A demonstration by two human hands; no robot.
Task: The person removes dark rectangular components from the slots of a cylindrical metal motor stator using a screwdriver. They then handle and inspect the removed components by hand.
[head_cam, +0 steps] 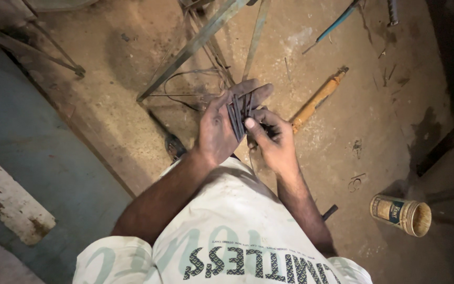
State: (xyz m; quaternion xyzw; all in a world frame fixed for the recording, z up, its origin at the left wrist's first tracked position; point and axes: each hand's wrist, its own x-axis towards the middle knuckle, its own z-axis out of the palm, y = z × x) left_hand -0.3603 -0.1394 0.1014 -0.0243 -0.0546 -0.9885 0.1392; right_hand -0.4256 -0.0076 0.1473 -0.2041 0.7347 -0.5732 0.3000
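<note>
My left hand [220, 123] is cupped, palm up, around a small bundle of thin dark metal rods [237, 117] that lie across its fingers. My right hand [273, 139] sits just to the right of it, thumb and fingers pinching at the lower ends of the rods. Both hands are dirty and held above a dusty concrete floor, in front of my white shirt.
A yellow-handled tool [316, 99] lies on the floor right of the hands. Angled metal frame bars [198, 42] and loose wire [185, 87] lie beyond them. An open round tin [401, 213] lies at lower right. A blue-grey painted surface [32, 158] fills the left.
</note>
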